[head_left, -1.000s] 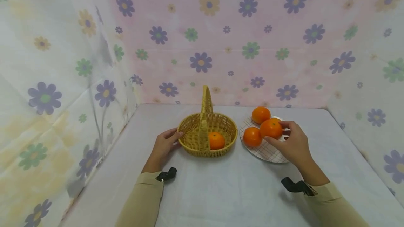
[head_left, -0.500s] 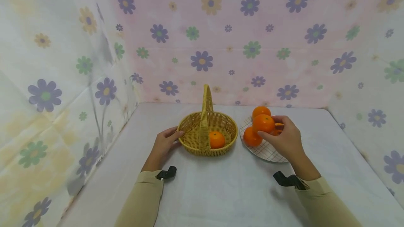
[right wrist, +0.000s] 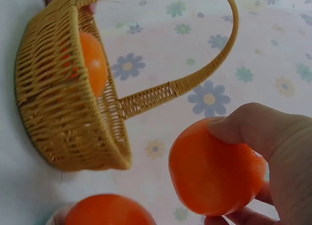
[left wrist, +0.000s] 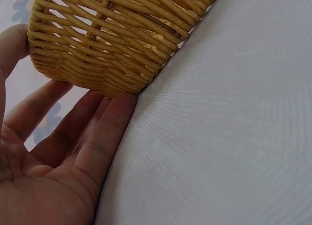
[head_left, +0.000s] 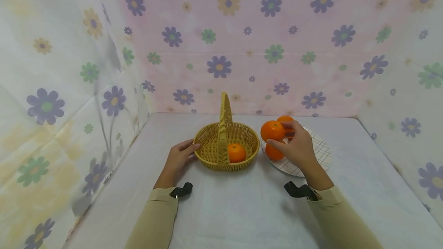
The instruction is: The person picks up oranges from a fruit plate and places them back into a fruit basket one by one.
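Orange (head_left: 272, 130): gripped in my right hand, lifted above the plate's left edge, just right of the basket
Left hand (head_left: 177, 160): my fingers straight, resting against the basket's (head_left: 225, 147) left wall
Basket: holds one orange (head_left: 237, 153)
Right hand (head_left: 297, 149): my fingers curled round the lifted orange
Plate (head_left: 320, 153): two more oranges on it

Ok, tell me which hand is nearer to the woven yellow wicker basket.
Left. The left hand touches the woven yellow wicker basket at its left side; the right hand holds an orange fruit up, right of the rim, apart.
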`<state>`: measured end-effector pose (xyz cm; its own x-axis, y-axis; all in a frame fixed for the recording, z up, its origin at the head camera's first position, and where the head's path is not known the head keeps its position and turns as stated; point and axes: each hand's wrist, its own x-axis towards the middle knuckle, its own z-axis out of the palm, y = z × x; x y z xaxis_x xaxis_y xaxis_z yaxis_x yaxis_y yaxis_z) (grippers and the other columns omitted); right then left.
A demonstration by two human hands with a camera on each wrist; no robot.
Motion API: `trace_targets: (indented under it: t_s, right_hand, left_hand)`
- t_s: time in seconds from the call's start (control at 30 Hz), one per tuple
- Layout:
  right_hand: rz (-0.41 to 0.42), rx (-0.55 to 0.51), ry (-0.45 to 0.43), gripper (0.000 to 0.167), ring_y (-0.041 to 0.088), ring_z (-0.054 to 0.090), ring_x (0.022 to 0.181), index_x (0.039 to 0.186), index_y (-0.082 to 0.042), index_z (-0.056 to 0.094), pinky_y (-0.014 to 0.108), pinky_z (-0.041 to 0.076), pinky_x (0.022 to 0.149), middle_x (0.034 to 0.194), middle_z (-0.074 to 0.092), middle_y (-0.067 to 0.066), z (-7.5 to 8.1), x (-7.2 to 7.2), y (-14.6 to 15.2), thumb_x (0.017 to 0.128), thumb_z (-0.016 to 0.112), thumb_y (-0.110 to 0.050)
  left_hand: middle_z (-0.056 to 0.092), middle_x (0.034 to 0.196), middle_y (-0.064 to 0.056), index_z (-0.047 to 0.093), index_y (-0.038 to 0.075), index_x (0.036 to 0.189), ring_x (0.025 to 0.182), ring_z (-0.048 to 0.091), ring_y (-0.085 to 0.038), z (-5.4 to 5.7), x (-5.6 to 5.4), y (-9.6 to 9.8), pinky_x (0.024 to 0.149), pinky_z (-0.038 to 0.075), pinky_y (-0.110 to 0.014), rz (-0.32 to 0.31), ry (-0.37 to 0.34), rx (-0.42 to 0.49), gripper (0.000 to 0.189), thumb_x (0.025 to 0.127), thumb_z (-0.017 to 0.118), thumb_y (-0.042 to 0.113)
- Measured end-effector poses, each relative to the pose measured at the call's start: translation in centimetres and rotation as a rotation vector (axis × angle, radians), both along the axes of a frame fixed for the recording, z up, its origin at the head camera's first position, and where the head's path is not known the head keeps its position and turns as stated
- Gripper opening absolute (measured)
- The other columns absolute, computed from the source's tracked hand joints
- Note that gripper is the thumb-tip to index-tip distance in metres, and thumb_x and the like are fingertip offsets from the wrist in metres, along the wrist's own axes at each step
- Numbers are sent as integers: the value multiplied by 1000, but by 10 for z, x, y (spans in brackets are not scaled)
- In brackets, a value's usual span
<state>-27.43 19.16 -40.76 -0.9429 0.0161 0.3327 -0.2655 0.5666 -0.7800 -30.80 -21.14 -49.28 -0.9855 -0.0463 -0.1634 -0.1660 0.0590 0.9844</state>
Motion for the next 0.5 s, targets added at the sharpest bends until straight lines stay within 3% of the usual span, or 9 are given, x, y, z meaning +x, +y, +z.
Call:
trace_targets:
  t_s: [0.3, 0.5]
  right_hand:
    - [25, -11, -130, 83, 34, 63, 119, 141, -12, 53, 50, 60, 97, 134, 63, 10, 4, -4, -22, 78, 90, -49]
    - [52, 28, -136, 79, 28, 66, 114, 140, -14, 54, 46, 62, 94, 133, 65, 7, -5, -6, -32, 78, 90, -48]
  left_hand:
    - [62, 142, -4, 62, 14, 142, 127, 64, -23, 1, 2, -1, 98, 61, -34, -5, 3, 21, 56, 94, 77, 38]
    - [63, 141, -5, 62, 15, 142, 125, 65, -24, 2, 1, -1, 98, 61, -34, -8, 0, 11, 57, 94, 77, 40]
